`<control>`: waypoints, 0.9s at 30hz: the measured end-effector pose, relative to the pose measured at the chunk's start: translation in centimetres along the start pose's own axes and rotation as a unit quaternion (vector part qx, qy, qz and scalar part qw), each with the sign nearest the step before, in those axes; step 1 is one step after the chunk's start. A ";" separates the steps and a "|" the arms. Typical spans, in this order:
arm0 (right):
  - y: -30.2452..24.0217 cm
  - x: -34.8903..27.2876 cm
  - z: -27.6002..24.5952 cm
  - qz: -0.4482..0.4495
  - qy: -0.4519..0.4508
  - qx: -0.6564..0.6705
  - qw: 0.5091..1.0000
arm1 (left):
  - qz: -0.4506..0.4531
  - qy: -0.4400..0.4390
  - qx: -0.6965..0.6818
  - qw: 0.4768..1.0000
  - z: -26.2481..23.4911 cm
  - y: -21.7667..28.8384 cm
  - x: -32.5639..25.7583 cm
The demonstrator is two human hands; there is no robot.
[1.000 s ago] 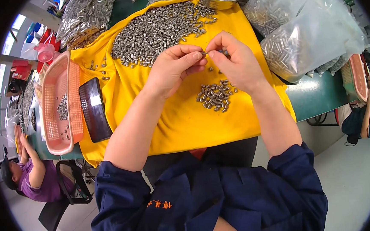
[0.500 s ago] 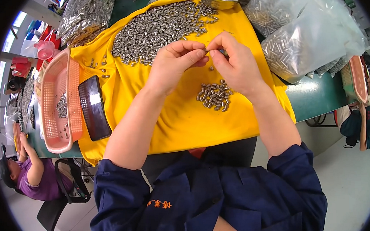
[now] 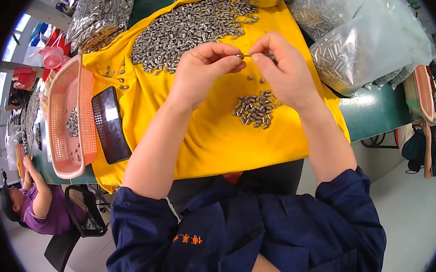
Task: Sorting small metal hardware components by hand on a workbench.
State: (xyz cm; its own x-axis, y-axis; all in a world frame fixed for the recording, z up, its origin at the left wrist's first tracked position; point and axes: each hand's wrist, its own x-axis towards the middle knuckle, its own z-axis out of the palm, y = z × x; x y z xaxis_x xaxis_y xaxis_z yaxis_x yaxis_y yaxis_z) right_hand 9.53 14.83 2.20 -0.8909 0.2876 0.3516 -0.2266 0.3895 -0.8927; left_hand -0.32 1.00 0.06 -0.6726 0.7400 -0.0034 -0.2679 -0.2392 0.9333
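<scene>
My left hand (image 3: 203,71) is closed in a pinch on a small metal cylinder (image 3: 240,56). Facing it, my right hand (image 3: 286,70) grips a thin dark rod (image 3: 247,56) between thumb and forefinger; the rod's tip meets the cylinder, though whether it goes inside is too small to tell. Both hands are above a yellow cloth (image 3: 203,142). Below my right hand lies a small pile of metal cylinders (image 3: 253,111), with a few loose ones near it. A large spread of similar cylinders (image 3: 185,32) covers the cloth beyond my left hand.
To the left are a pink plastic basket (image 3: 68,161) holding some metal pieces and a black phone (image 3: 111,126). A metal bowl (image 3: 264,0) stands at the far edge. Clear bags of metal parts (image 3: 341,61) crowd the right. A person (image 3: 46,206) sits at far left.
My right hand has shifted slightly right, away from the left fingertips. More of the thin rod now shows between the hands. My left hand stays nearly in place.
</scene>
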 end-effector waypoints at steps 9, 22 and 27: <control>-0.3 -0.2 0.2 -0.029 -0.011 -0.065 0.997 | 0.004 -0.017 0.022 1.000 0.2 0.0 -0.2; 0.4 -0.1 0.6 -0.041 -0.026 -0.060 0.997 | 0.001 0.013 0.099 0.995 1.0 0.7 -0.5; -0.3 -0.3 0.5 -0.035 -0.037 -0.080 0.996 | -0.022 0.001 0.152 0.988 0.2 1.1 -0.1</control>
State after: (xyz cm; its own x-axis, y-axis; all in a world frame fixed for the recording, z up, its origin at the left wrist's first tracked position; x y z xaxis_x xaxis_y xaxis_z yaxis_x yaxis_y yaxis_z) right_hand 9.63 14.18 2.22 -0.9033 0.1918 0.3836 -0.2286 0.5415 -0.8090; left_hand -0.38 0.78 1.21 -0.6655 0.7449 -0.0471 -0.0781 -0.0067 0.9969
